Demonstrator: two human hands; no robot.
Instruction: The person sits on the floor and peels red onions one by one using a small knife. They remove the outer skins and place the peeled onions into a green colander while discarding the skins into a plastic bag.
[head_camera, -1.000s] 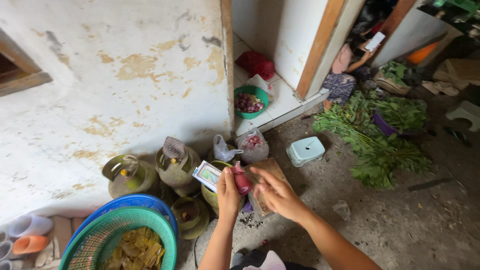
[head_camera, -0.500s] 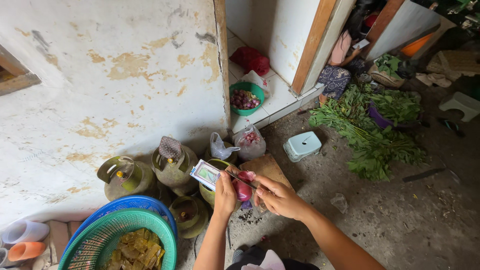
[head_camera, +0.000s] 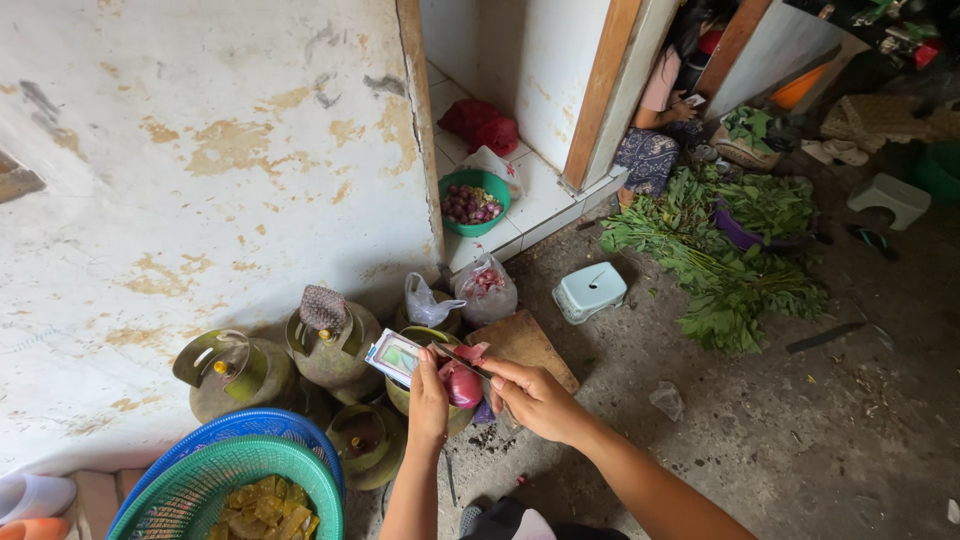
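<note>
Hands (head_camera: 490, 395) hold a red onion (head_camera: 461, 384) above a wooden board (head_camera: 525, 342).

Home backyard cooking spot: gas cylinders (head_camera: 330, 345), leafy greens (head_camera: 730, 270), peeling wall (head_camera: 200, 170).

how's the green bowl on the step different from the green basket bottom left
The green bowl is solid-walled, holds reddish-purple onions and sits alone on the white tiled step. The green basket is open mesh, holds yellowish pieces and nests inside a blue basket. Both are round and green.
</note>
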